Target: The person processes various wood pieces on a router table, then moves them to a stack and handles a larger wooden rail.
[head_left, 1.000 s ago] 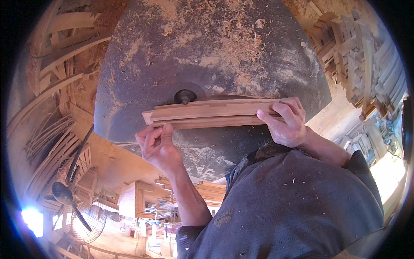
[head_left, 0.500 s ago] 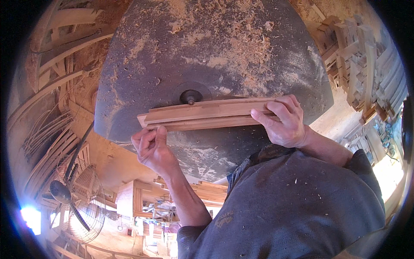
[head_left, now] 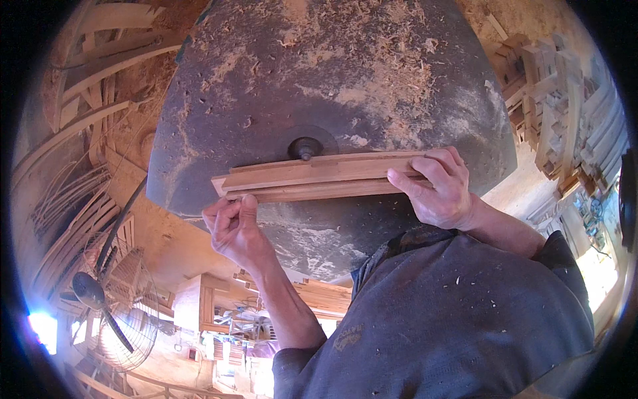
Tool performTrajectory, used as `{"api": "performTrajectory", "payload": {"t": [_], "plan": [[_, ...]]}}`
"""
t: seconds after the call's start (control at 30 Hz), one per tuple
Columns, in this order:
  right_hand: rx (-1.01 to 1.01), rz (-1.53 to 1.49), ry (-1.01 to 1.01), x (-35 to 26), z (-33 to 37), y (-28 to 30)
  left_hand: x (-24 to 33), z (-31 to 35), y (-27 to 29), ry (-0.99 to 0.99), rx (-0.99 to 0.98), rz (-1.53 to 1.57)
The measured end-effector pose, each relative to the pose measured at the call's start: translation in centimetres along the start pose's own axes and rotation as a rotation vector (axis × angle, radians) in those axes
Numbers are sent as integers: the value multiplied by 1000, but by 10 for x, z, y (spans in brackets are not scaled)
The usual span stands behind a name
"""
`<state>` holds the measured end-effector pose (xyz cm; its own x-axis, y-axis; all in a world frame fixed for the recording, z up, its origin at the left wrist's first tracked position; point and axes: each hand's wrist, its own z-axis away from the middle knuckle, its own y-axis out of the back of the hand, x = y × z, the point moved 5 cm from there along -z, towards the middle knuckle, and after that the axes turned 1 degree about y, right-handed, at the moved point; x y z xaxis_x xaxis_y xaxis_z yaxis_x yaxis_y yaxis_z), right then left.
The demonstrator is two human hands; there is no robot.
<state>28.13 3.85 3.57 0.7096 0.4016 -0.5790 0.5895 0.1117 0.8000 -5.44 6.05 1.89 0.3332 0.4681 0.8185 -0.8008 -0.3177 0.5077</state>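
Observation:
A long, narrow wooden strip (head_left: 325, 174) with a groove along its length lies crosswise between my hands. At its left end my left hand (head_left: 232, 223) pinches the lower edge between thumb and curled fingers. My right hand (head_left: 440, 185) grips the right end, fingers over the top and thumb along the near face. Just beyond the strip's far edge stands the dark spindle cutter (head_left: 306, 150), set in a round opening of the dark machine table (head_left: 219, 126). Whether wood and cutter touch, I cannot tell.
Shavings and sawdust (head_left: 399, 86) cover much of the tabletop's far part. Stacked curved wood pieces (head_left: 558, 113) stand at the right. To the lower left is a caged fan (head_left: 123, 326), with curved wood parts (head_left: 100, 73) leaning above it. Planks (head_left: 319, 297) lie behind my left arm.
The cutter and tabletop sit slightly farther right in the view, while the strip and both hands keep nearly the same place. My grip looks the same.

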Motion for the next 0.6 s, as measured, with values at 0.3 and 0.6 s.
{"api": "performTrajectory", "payload": {"t": [0.3, 0.6], "plan": [[-2, -3, -12, -1, 0, 0, 3, 1, 1, 11, 7, -55], [15, -6, -24, -3, -1, 0, 1, 0, 1, 8, 33, -45]]}}
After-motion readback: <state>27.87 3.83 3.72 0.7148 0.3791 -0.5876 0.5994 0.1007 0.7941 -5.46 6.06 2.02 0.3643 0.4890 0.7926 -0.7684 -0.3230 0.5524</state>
